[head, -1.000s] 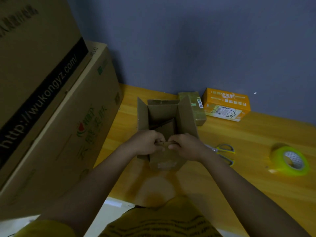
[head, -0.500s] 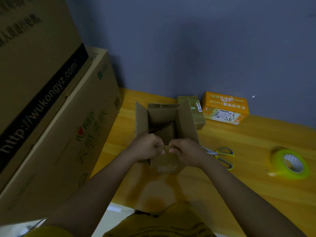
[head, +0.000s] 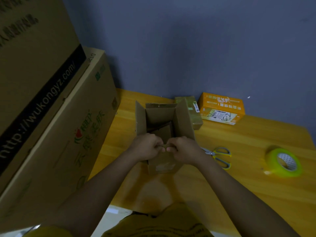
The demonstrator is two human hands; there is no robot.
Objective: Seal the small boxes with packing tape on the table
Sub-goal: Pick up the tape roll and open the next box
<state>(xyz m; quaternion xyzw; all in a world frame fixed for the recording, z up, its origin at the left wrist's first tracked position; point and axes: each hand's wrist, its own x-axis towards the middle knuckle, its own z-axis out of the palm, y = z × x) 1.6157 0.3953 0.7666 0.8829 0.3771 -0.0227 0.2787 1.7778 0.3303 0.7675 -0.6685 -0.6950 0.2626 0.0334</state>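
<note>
A small brown cardboard box stands on the wooden table in front of me, its top flaps open and upright. My left hand and my right hand meet side by side at the box's near edge, fingers curled over the near flap. A roll of yellow-green packing tape lies flat on the table far to the right, apart from both hands. Behind the open box lies a taped brown box, and an orange box sits near the wall.
Scissors with yellow handles lie just right of my right wrist. Two big cardboard cartons are stacked along the table's left side. A blue-grey wall closes off the back.
Both hands stayed pinched on the near flap. The view shifted slightly, so the box and hands sit a little lower and closer.
</note>
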